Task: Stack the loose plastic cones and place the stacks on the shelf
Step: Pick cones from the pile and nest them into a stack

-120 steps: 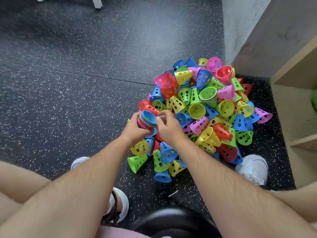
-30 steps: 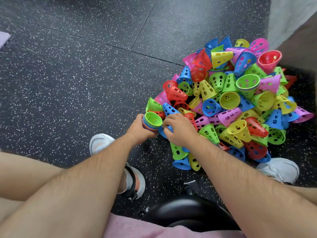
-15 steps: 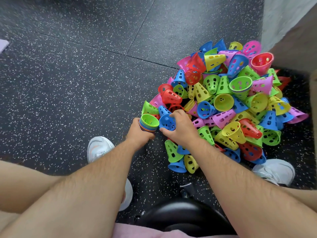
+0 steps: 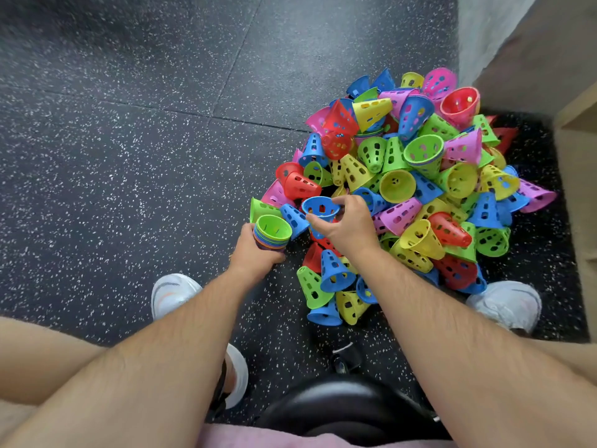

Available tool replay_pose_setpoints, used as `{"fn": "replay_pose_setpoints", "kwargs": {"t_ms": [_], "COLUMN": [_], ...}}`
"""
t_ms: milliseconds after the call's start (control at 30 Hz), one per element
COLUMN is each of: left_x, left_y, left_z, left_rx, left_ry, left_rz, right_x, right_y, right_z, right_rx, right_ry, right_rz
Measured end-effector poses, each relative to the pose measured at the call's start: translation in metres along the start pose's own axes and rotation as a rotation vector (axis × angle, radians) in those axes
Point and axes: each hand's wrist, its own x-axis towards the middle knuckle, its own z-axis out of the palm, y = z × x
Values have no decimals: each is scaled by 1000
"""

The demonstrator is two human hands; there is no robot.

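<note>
A big pile of loose perforated plastic cones point(image 4: 416, 185) in red, blue, green, yellow and pink lies on the dark floor. My left hand point(image 4: 255, 257) grips a nested stack of cones point(image 4: 273, 232), mouth up, with a green cone on top. Just right of the stack, my right hand point(image 4: 347, 226) pinches a single blue cone point(image 4: 319, 209) by its rim, mouth up, lifted off the pile's near-left edge. The stack and the blue cone are apart.
A wooden shelf unit point(image 4: 578, 150) stands at the right edge, beside a grey wall point(image 4: 478, 33). My white shoes point(image 4: 172, 294) point(image 4: 507, 303) flank the pile's near side. A black stool seat point(image 4: 349, 412) is below me. Speckled rubber floor point(image 4: 129, 156) stretches left.
My right hand has taken a blue cone from the pile and raised it, turning it mouth up beside the stack. The stack's top cone went from blue to green over the last seconds.
</note>
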Motion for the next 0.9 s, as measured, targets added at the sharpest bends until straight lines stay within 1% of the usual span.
{"fn": "replay_pose_setpoints", "kwargs": {"t_ms": [167,300,367,533,567,667,733,800,900], "left_x": [-2,-4,-6,-11,-12,-14,-13,-14,-18], "left_y": [5,11,14,15,16,12,8,4,0], "left_z": [8,12,13,18,18,19,18,17,15], "left_rx": [32,50,64,34,38,42,54,54,54], "left_ry": [-71,-106,-121,-198,-208,-216,-222,-234,-241], "left_rz": [52,84,93,115,122,126,131,129,108], "right_x": [-2,-8,-14,-31,-35,-46,-54,-65,-75], "right_y": [-6,-15,-13,4,6,15,26,39,53], "right_z": [-1,4,6,-2,-6,-21,-30,-35,-34], "right_rx": [91,113,52,-238,-247,-244,-301,-383,-461], "right_ry": [65,0,-65,-335,-353,-285,-279,-329,-379], "right_rz": [-25,-92,-129,-194,-192,-215,-309,-414,-520]}}
